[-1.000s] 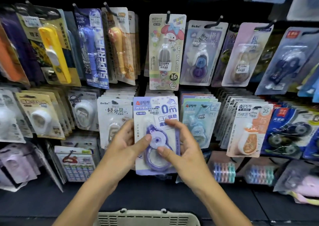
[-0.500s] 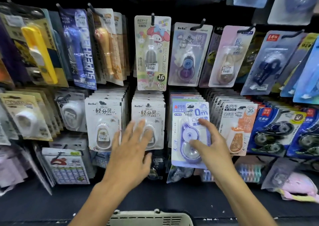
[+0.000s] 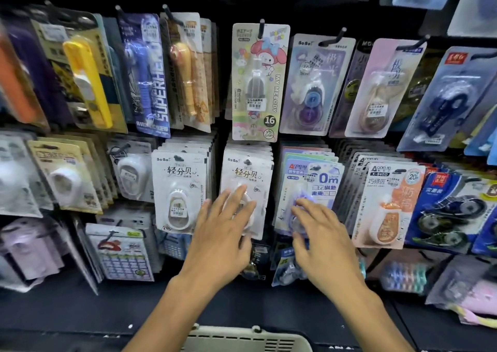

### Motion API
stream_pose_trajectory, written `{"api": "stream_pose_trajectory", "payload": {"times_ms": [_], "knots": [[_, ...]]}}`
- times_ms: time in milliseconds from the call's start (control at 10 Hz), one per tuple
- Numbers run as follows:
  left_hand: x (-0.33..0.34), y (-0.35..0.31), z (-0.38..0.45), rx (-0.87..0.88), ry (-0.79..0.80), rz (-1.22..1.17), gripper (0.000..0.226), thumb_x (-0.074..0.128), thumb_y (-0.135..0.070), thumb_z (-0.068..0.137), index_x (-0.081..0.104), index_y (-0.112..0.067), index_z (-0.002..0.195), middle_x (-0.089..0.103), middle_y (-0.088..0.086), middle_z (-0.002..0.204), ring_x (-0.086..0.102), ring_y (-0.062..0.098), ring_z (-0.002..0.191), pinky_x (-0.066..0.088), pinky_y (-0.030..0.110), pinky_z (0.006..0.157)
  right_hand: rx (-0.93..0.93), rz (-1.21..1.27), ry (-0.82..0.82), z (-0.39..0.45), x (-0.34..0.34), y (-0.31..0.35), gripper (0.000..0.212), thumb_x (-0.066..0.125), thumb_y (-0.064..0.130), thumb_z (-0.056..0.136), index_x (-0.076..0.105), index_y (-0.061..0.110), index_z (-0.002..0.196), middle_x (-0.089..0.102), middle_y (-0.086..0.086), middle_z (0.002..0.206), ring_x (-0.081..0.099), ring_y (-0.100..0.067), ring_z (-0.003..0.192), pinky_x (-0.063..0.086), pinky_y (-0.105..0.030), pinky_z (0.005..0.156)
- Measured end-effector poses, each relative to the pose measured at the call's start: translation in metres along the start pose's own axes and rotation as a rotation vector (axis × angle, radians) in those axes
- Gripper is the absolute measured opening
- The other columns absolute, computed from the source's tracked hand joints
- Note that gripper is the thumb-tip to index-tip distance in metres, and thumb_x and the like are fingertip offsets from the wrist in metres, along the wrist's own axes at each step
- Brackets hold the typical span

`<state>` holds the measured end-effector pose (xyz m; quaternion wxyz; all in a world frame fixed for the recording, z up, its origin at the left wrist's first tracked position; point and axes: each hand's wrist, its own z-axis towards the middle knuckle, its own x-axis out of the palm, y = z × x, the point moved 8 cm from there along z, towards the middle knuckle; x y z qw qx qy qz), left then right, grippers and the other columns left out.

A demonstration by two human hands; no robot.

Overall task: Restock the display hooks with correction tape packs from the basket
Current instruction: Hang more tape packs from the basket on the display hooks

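My right hand (image 3: 320, 233) lies flat-fingered on the upright purple pack (image 3: 312, 190) on its hook, my left hand (image 3: 226, 228) spread on the white pack (image 3: 246, 176) beside; the basket (image 3: 242, 338) waits near, below both.

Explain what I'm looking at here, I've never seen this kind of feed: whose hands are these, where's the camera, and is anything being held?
There is no machine: these are a person's two bare hands, filmed by one wide-angle camera worn on the head, looking forward and down. In front is a shop display wall of hooks hung with carded correction tape packs. The left hand lies with straight fingers on a white pack. The right hand rests with spread fingers on the blue and purple pack hanging next to it; no closed grip shows, though its fingertips are blurred. At the bottom edge is the rim of the pale basket; what is inside it is out of view.
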<state>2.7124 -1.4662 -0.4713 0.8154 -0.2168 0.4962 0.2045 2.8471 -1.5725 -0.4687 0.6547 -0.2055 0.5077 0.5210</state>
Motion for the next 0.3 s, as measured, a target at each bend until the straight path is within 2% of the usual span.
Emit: {"api": "stream_pose_trajectory", "payload": {"times_ms": [100,200,300], "knots": [[-0.037,0.028,-0.013,-0.219,-0.257,0.021,0.039,0.068,-0.027,0.084,0.066,-0.015,0.121,0.058,0.011,0.135,0.056,0.033,0.121,0.046,0.05,0.1,0.006,-0.023,-0.022,-0.005,-0.003,0.001,0.046,0.069,0.015,0.088,0.065,0.011,0.134,0.055,-0.001,0.148,0.049,-0.028,0.137,0.042,-0.047,0.111],[-0.034,0.046,-0.013,-0.312,-0.108,0.043,0.052,0.057,-0.036,0.092,0.054,-0.015,0.14,0.041,0.014,0.154,0.038,0.033,0.142,0.035,0.051,0.113,0.008,-0.012,-0.036,-0.008,0.0,0.002,0.044,0.069,0.015,0.089,0.066,0.011,0.132,0.055,-0.003,0.148,0.048,-0.028,0.139,0.04,-0.048,0.113],[-0.017,0.058,-0.018,-0.289,0.125,0.031,0.074,0.05,-0.042,0.098,0.016,-0.024,0.161,-0.014,0.006,0.171,-0.015,0.024,0.157,0.006,0.047,0.127,0.006,0.05,-0.037,-0.009,-0.001,0.011,0.045,0.062,0.02,0.095,0.061,0.016,0.139,0.042,0.004,0.157,0.034,-0.021,0.149,0.027,-0.042,0.122]]}}
